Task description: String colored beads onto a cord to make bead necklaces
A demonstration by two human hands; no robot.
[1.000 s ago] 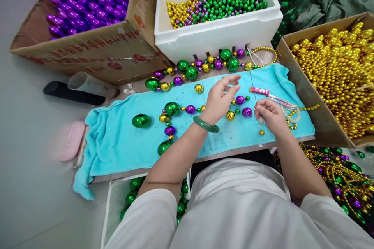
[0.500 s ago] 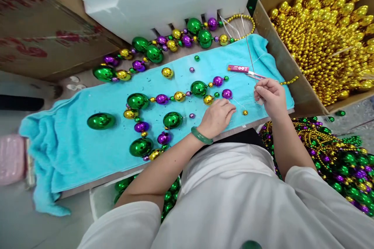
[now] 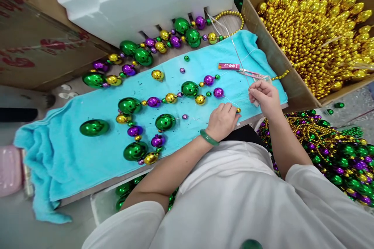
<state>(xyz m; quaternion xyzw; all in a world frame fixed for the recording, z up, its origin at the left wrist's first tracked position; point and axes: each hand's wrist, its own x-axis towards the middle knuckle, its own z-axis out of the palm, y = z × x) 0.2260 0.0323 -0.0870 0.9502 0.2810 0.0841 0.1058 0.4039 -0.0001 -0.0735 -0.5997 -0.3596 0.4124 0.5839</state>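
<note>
My left hand, with a green bangle on its wrist, has its fingers curled and its fingertips closing on a small gold bead at the near edge of the turquoise towel. In my right hand, thumb and index finger pinch a long thin needle that points up and away. Left of my hands lies a strand of beads, with a purple bead near its end and a large green bead in it. A loose small purple bead sits near another green bead.
A pink-labelled cutter and tweezers lie on the towel beyond my right hand. At right stands a cardboard box of gold bead strands. A white foam box is behind a finished-looking garland. More strands hang at lower right.
My left hand has moved right, off the purple bead, to the small gold bead. My right hand still pinches the needle, now tilted further left. The view has shifted slightly.
</note>
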